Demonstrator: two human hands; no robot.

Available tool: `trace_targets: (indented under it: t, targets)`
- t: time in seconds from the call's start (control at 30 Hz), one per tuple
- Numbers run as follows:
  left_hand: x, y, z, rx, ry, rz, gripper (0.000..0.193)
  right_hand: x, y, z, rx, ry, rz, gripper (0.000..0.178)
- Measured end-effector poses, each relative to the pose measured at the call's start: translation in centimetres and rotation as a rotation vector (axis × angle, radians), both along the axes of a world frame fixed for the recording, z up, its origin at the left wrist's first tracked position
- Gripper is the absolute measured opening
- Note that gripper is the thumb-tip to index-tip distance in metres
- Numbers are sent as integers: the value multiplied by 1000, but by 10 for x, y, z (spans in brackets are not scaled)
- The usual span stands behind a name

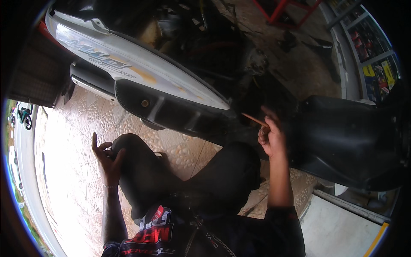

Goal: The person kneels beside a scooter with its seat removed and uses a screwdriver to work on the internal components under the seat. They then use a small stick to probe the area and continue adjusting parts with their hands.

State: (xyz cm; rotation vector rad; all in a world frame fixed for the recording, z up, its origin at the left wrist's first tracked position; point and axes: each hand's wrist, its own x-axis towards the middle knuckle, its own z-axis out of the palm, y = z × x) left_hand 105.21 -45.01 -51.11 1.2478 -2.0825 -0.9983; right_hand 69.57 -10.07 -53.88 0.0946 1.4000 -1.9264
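A scooter lies across the view in front of me, its white side panel (141, 70) running from the upper left toward the middle. Below that panel is a black lower trim (171, 113). My right hand (272, 139) is raised beside the panel's pointed end, closed around a thin reddish-brown rod (254, 119). The rod points up and left; its kind is not clear. Over by my left knee, my left hand (108, 160) holds nothing, and its fingers are apart. The dark inner parts (257, 62) of the scooter show behind the panel.
Large black bodywork (351, 137) extends to the right. A red metal stand (278, 19) is at the far side, with a glass-fronted cabinet (372, 58) at upper right. Patterned tiles (184, 158) cover the floor. A pale slab (334, 227) lies at lower right.
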Motion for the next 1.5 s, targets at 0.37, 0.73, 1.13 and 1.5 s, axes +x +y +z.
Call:
trace_targets:
  t: [0.37, 0.73, 1.13, 1.5]
  targets:
    - [-3, -3, -3, 9, -5, 0, 107, 22, 14, -7, 678, 1238, 138, 57]
    - [-2, -3, -5, 33, 21, 31, 108, 6, 17, -22, 798, 1565, 60, 38]
    - [-1, -6, -6, 33, 43, 28, 111, 6, 28, -58, 815, 1445, 7, 28]
    - [-1, -5, -8, 70, 118, 39, 113, 15, 29, -41, 611, 969, 103, 27]
